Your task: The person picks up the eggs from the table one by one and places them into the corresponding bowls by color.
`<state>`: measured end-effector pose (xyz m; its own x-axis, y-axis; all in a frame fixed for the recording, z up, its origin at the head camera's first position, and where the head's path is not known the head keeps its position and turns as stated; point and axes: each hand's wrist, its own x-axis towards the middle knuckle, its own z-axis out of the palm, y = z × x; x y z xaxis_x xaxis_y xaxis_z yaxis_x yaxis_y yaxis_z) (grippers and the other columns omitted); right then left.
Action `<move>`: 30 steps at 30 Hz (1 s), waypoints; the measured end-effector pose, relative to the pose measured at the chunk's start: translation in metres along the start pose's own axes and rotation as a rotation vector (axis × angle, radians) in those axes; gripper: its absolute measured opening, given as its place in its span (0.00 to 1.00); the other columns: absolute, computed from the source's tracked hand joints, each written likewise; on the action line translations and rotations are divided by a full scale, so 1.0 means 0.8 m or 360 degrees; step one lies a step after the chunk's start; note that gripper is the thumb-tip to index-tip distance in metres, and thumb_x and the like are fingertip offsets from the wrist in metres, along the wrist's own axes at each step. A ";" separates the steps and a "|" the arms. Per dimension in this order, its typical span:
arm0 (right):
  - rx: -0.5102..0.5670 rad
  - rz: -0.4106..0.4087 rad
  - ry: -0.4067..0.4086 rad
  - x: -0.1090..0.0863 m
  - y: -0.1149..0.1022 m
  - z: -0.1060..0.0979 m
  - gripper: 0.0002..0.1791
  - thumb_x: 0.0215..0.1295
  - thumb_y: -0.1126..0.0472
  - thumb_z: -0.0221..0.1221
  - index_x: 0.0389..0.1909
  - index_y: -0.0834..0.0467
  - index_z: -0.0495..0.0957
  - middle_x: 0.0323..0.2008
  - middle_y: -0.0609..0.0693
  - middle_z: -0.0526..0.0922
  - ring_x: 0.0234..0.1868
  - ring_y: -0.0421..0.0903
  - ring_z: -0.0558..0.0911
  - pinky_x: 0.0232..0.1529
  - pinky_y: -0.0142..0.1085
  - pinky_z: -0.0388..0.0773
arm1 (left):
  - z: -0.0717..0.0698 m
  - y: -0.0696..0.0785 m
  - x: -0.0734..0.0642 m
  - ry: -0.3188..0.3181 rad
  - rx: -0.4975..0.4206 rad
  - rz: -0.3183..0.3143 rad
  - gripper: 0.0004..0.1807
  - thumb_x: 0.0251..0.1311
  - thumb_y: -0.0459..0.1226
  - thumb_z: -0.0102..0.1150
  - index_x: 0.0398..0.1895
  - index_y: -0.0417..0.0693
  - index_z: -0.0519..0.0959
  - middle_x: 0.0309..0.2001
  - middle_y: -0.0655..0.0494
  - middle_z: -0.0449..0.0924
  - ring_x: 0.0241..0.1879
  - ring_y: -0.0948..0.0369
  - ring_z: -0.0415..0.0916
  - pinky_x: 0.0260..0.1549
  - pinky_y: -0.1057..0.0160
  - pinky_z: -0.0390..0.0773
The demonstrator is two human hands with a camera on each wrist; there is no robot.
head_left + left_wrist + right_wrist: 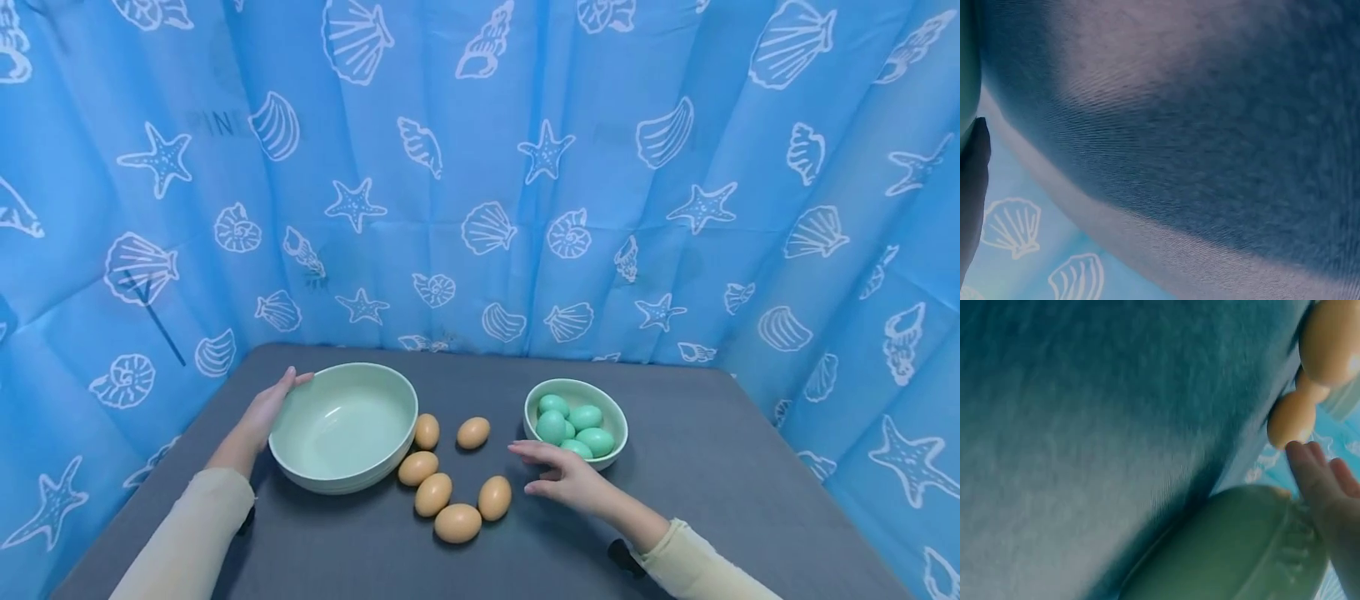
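My left hand (268,410) rests against the left side of a large pale green bowl (347,421), its straight fingers at the rim. No object is visible inside that bowl. Several brown eggs (457,523) lie on the table to its right, some close against its side. Over the table, between these eggs and a smaller pale green bowl (617,417), my right hand (570,479) hovers with fingers stretched out and nothing in them. Several green eggs (587,417) sit in the small bowl. In the right wrist view, fingertips (1297,453) appear near a brown egg (1291,419).
A dark grey table (697,500) carries everything. Behind it and along both sides hangs a blue curtain (480,167) printed with white shells and starfish. One brown egg (473,432) lies apart from the others, between the two bowls.
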<state>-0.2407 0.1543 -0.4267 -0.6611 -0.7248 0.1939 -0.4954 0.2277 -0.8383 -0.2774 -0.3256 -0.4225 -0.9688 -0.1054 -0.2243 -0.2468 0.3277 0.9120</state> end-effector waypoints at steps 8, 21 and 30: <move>-0.0192 0.0182 -0.0145 0.008 -0.001 0.012 0.29 0.63 0.64 0.63 0.64 0.67 0.70 0.65 0.67 0.68 0.67 0.66 0.64 0.58 0.54 0.73 | 0.004 0.002 0.003 0.0055 0.0079 -0.0018 0.48 0.64 0.70 0.17 0.78 0.49 0.47 0.77 0.41 0.36 0.74 0.40 0.34 0.69 0.39 0.46; -0.0367 0.0229 -0.0113 0.021 -0.008 0.027 0.24 0.59 0.67 0.66 0.58 0.65 0.77 0.56 0.57 0.80 0.58 0.58 0.76 0.56 0.44 0.76 | 0.007 0.001 0.005 0.0108 -0.0194 0.0072 0.32 0.77 0.50 0.34 0.78 0.52 0.45 0.76 0.50 0.46 0.75 0.50 0.40 0.70 0.49 0.50; -0.0347 0.0117 -0.0158 0.034 -0.008 0.039 0.20 0.66 0.67 0.60 0.58 0.64 0.78 0.57 0.61 0.78 0.60 0.58 0.75 0.55 0.45 0.76 | 0.006 0.000 0.003 0.0139 -0.0294 0.0100 0.29 0.78 0.43 0.35 0.77 0.49 0.48 0.75 0.50 0.47 0.75 0.52 0.41 0.70 0.52 0.51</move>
<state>-0.2381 0.1132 -0.4320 -0.6464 -0.7592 0.0766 -0.5651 0.4089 -0.7165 -0.2799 -0.3211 -0.4248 -0.9746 -0.1736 -0.1415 -0.1696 0.1595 0.9725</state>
